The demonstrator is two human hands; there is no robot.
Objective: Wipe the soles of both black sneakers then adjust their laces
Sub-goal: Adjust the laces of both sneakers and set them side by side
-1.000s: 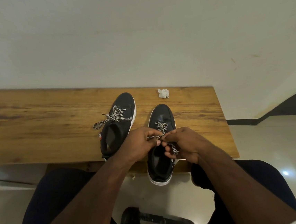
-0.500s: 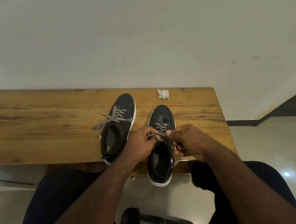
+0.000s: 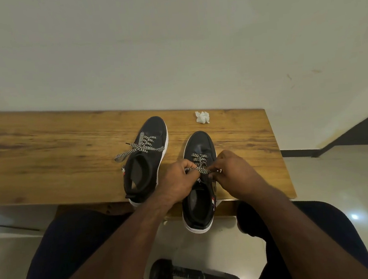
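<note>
The wooden counter [image 3: 45, 157] runs from the left edge and ends in a squared right corner, its back edge against a plain pale wall [image 3: 170, 50]. Below the counter's near edge lies a glossy light floor [image 3: 328, 181] with a bright glint. Right of the counter, a dark skirting strip [image 3: 299, 152] meets a dark sloping surface [image 3: 366, 128].
</note>
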